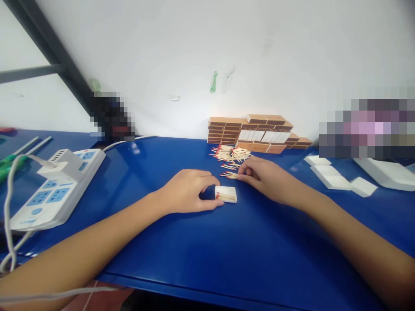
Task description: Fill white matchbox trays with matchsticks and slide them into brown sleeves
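Note:
A small white matchbox tray (231, 191) lies on the blue table with a few red-tipped matches inside along its near side. My left hand (191, 191) grips the tray's left end between thumb and fingers. Just beyond and to the right, my right hand (256, 173) pinches the plain ends of a small bunch of matches (228, 175), their red heads pointing left. Behind that bunch a few loose matches (229, 166) lie on the table. Farther back is a larger heap of matches (231, 153).
Brown matchboxes (223, 131) stand stacked against the wall. White empty trays (330, 177) lie to the right, near a larger white box (385, 172). A white power strip (61, 194) with cables occupies the left. The blue table's (207, 259) front edge runs below my arms.

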